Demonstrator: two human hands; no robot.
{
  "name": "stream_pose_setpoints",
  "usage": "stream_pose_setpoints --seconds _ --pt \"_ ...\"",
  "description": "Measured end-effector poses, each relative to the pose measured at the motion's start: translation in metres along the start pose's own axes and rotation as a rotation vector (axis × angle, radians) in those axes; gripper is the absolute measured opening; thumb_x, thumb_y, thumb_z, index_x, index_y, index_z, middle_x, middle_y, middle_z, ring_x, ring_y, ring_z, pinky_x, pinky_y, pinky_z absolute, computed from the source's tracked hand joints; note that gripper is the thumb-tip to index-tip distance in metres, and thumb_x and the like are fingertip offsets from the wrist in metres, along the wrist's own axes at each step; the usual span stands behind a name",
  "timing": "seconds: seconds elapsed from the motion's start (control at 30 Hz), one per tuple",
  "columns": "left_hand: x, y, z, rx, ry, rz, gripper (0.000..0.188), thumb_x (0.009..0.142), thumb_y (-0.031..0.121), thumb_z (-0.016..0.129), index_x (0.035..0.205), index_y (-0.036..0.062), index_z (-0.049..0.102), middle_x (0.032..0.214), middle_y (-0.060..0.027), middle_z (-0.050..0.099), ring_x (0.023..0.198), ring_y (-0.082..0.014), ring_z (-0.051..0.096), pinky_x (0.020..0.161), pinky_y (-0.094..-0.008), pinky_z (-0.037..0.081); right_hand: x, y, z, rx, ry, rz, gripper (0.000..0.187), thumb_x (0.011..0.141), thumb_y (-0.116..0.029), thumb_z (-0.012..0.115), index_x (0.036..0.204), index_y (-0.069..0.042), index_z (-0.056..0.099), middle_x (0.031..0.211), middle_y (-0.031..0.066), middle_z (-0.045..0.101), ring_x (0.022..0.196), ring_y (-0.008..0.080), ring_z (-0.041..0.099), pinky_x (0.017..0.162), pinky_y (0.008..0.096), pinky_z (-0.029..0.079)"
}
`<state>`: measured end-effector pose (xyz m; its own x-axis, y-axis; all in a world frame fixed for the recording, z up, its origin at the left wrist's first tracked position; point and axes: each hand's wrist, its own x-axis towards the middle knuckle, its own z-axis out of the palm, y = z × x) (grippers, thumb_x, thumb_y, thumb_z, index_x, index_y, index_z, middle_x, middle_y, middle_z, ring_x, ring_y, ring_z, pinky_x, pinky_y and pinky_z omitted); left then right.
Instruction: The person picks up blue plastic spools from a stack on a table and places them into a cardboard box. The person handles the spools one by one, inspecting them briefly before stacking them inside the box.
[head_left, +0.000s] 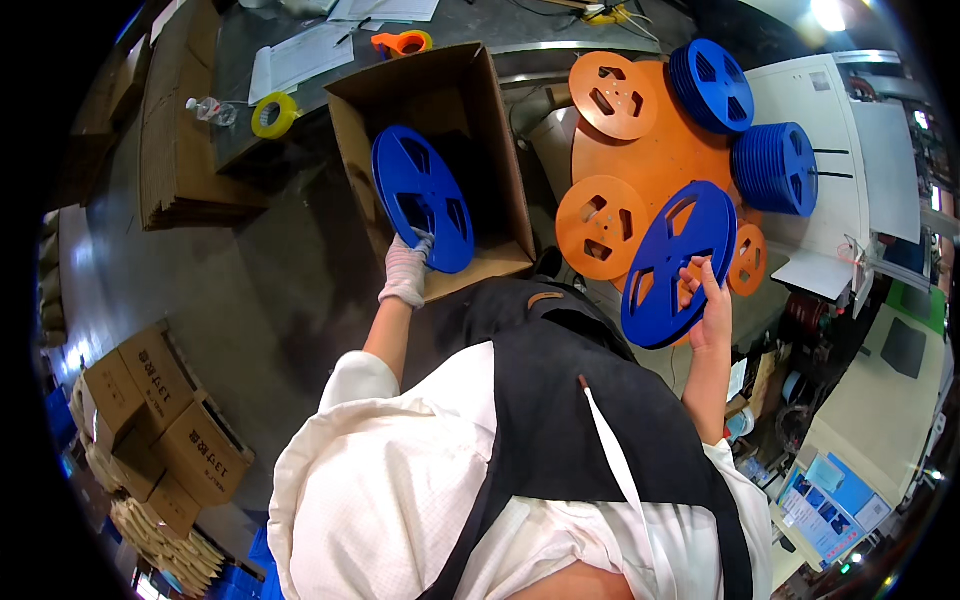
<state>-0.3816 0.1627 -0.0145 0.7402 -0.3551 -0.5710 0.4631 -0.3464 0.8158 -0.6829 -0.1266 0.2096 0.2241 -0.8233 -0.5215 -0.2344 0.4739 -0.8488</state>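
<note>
My left hand [405, 268], in a pale knit glove, grips the lower rim of a blue plastic reel [408, 190]. That reel is tilted over the opening of a cardboard box [505, 140], partly inside it. My bare right hand [708, 300] has its fingers hooked through a cutout of a second blue reel [665, 290], which is held tilted beside an orange round table [640, 155]. Orange discs [600, 228] with slots surround that table. Stacks of blue reels [775, 170] and more blue reels [712, 88] rest on its far right side.
Behind the box, a dark workbench [460, 22] carries papers [300, 62], yellow tape [273, 115] and an orange tape dispenser [402, 43]. Flattened cardboard [180, 130] and a plastic bottle [212, 110] are at the left. Closed cartons [165, 420] stand lower left; a white machine [815, 100] stands right.
</note>
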Motion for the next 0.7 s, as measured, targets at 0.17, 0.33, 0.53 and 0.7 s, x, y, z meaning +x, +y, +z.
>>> stream_pose_setpoints --seconds 0.17,0.33,0.53,0.7 --pt "0.042 -0.039 0.016 0.176 -0.070 -0.053 0.037 0.083 0.017 0.070 0.115 0.0073 0.054 0.096 -0.0115 0.063 0.086 -0.0225 0.062 0.076 -0.0316 0.049 -0.003 -0.002 0.004 0.039 -0.057 -0.002 0.027 0.095 -0.030 0.058 0.105 -0.006 0.057 0.115 0.0060 0.056 0.097 0.0194 0.061 0.051 0.0230 0.042" --pt "0.016 0.033 0.086 0.811 -0.141 0.137 0.093 0.078 0.029 0.073 0.151 0.0158 0.016 0.150 -0.0237 0.026 0.137 -0.0400 0.029 0.112 -0.0463 0.024 -0.007 0.005 -0.011 0.283 -0.154 -0.080 0.033 0.098 -0.036 0.051 0.104 -0.005 0.056 0.126 0.0092 0.051 0.095 0.0222 0.063 0.047 0.0217 0.041" --pt "-0.024 0.103 0.096 1.177 -0.235 1.129 0.087 0.073 0.034 0.074 0.147 0.0204 0.031 0.154 -0.0238 0.017 0.141 -0.0482 0.013 0.114 -0.0597 0.008 -0.014 -0.013 -0.021 0.678 -0.375 -0.192 0.042 0.095 -0.044 0.053 0.107 -0.003 0.056 0.153 0.0169 0.024 0.060 0.0120 0.048 0.048 0.0229 0.035" --pt "-0.041 0.142 0.105 0.984 -0.273 1.690 0.051 0.075 0.019 0.069 0.123 0.0271 0.056 0.144 -0.0120 0.041 0.141 -0.0365 0.023 0.115 -0.0589 0.015 -0.009 -0.017 -0.029 0.909 -0.711 -0.163 0.036 0.097 -0.038 0.053 0.099 -0.002 0.052 0.153 0.0175 0.023 0.047 0.0088 0.044 0.044 0.0232 0.031"
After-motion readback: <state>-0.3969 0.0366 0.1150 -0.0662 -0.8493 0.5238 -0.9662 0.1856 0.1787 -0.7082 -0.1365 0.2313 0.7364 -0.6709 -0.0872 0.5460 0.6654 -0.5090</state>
